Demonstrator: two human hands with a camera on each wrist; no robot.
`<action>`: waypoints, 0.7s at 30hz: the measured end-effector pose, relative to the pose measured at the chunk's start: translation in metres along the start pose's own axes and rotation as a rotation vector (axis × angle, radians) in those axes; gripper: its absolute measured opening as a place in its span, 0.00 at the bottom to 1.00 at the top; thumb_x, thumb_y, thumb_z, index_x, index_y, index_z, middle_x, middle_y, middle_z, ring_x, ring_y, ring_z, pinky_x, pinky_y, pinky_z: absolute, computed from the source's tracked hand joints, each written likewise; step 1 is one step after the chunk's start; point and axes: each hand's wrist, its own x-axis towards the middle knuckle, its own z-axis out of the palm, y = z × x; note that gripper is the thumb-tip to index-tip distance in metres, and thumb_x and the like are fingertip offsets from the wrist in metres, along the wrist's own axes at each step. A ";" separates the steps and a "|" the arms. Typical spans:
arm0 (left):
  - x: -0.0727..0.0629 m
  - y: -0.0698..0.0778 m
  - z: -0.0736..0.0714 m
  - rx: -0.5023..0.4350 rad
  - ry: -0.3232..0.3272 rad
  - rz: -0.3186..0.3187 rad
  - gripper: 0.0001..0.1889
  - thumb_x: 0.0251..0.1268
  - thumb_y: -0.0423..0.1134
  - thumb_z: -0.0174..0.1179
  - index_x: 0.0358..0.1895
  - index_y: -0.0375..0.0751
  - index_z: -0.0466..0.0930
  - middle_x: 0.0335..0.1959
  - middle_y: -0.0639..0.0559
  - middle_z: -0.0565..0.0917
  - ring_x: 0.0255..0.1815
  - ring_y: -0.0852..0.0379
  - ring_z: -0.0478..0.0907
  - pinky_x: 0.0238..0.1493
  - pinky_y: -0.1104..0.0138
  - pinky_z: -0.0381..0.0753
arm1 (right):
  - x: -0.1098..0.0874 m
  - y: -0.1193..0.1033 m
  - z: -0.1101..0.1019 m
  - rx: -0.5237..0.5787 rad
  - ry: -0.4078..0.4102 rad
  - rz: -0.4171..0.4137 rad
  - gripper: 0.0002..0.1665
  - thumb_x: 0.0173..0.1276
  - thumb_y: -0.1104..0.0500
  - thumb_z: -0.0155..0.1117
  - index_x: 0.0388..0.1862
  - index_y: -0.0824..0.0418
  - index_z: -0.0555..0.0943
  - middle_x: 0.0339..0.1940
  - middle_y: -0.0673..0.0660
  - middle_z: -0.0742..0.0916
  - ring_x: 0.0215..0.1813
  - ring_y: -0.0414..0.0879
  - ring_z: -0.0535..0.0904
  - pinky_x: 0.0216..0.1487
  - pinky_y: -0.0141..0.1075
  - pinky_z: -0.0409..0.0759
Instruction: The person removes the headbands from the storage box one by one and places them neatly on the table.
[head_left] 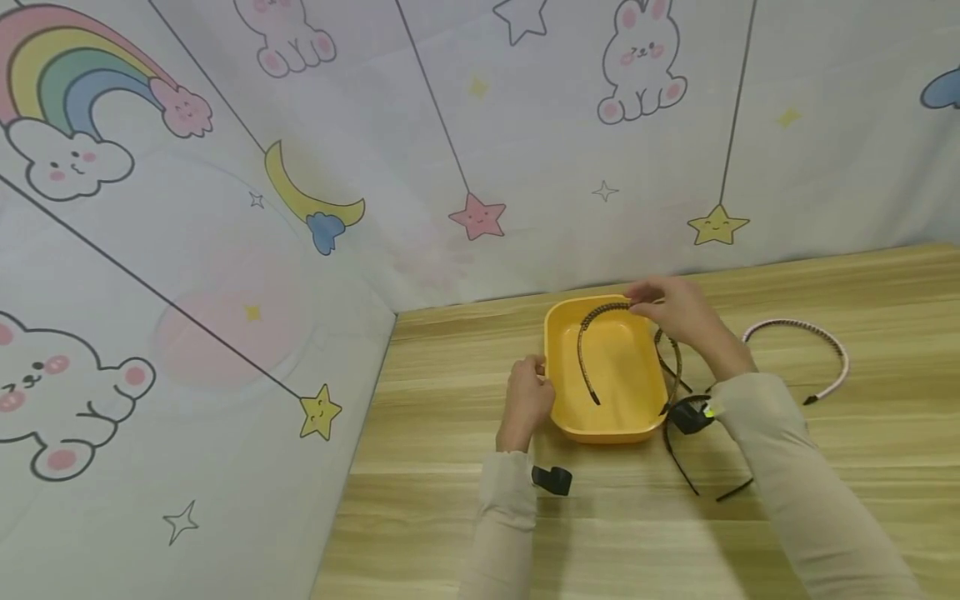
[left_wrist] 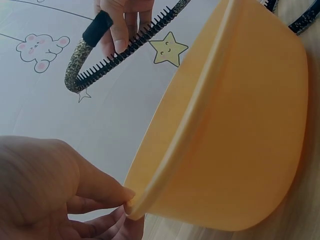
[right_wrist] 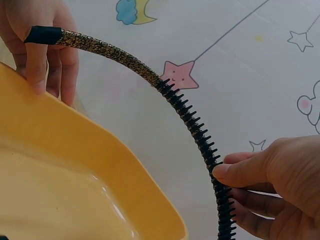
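A yellow plastic basin (head_left: 611, 421) stands on the wooden table, its inside bare in the head view. My left hand (head_left: 527, 402) pinches the basin's left rim between thumb and fingers, as the left wrist view shows up close. Over the basin, my right hand (head_left: 678, 312) pinches a headband (right_wrist: 192, 122) by its toothed middle. That headband is dark with gold flecks, has comb teeth along its inner side and a black tip. In the head view one end hangs down across the basin's opening.
Right of the basin lie a gold-dark headband (head_left: 678, 367) leaning at its side, a black headband (head_left: 678, 467) and a pink-white headband (head_left: 843, 358). The wooden table (head_left: 435, 500) meets a cartoon-printed cloth wall (head_left: 525, 258) behind and at left.
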 end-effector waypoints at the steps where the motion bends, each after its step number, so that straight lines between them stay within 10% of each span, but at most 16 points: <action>1: -0.001 0.000 0.000 0.003 0.003 0.004 0.22 0.63 0.27 0.49 0.61 0.31 0.71 0.49 0.43 0.76 0.45 0.53 0.76 0.43 0.66 0.79 | -0.001 0.001 0.000 0.003 0.004 -0.002 0.18 0.70 0.59 0.58 0.56 0.64 0.78 0.52 0.66 0.83 0.56 0.60 0.76 0.55 0.54 0.74; 21: 0.001 -0.001 0.000 -0.021 -0.021 0.003 0.23 0.64 0.26 0.48 0.63 0.32 0.70 0.53 0.41 0.75 0.49 0.50 0.76 0.46 0.63 0.80 | -0.016 0.016 -0.012 0.005 0.077 -0.028 0.18 0.69 0.59 0.59 0.54 0.66 0.79 0.51 0.67 0.84 0.54 0.63 0.78 0.54 0.56 0.75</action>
